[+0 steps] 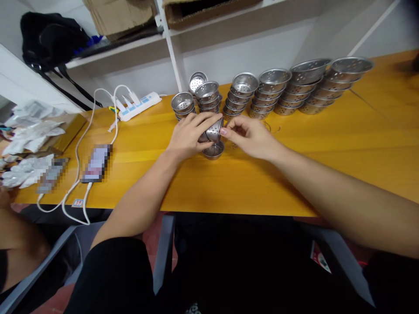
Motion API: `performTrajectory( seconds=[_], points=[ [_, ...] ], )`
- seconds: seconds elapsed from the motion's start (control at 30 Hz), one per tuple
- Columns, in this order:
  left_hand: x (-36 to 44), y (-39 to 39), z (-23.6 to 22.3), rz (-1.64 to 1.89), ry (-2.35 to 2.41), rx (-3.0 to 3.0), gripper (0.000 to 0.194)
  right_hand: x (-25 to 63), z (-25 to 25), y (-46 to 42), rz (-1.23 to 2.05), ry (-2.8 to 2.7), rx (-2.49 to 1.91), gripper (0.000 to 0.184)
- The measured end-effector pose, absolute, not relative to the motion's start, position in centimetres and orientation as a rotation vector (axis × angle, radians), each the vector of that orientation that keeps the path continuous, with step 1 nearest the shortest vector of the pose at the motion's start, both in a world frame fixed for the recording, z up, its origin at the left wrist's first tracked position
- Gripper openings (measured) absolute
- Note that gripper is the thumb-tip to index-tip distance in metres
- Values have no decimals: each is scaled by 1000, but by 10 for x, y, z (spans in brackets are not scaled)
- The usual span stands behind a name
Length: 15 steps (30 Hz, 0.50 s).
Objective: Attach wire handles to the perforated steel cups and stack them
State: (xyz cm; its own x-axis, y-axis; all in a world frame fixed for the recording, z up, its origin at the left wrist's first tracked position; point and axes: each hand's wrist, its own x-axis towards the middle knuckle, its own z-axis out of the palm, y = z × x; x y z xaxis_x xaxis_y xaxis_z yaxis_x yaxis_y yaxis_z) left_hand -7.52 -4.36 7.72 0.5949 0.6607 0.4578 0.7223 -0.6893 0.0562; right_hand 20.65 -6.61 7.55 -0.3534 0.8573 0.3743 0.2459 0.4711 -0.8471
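Observation:
My left hand (188, 136) is wrapped round a small perforated metal cup (214, 131), which it tilts on its side with the rim toward the right. The fingers and thumb of my right hand (250, 136) are pinched together at that cup's rim; whether they grip the rim or something thin there I cannot make out. Just under the held cup, a shallow metal cup (214, 151) stands upright on the table. Behind my hands rise stacks of like cups, among them a short stack (182, 103) beyond my left hand and a taller stack (242, 93) beyond my right.
Wider perforated bowls (347, 80) stand stacked at the back right of the wooden table (262, 187). On the left lie a phone (97, 163), white cables, a power strip (140, 106) and plastic bags (29, 135). A shelf runs behind. Another person's arm (22, 244) shows at far left.

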Motion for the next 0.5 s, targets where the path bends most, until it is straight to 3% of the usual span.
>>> performTrajectory(
  seconds=[0.5],
  points=[
    [-81,-44,86,-711,-1182,-2707,80,212,82,-66,1004,-1875,-934,81]
  ],
)
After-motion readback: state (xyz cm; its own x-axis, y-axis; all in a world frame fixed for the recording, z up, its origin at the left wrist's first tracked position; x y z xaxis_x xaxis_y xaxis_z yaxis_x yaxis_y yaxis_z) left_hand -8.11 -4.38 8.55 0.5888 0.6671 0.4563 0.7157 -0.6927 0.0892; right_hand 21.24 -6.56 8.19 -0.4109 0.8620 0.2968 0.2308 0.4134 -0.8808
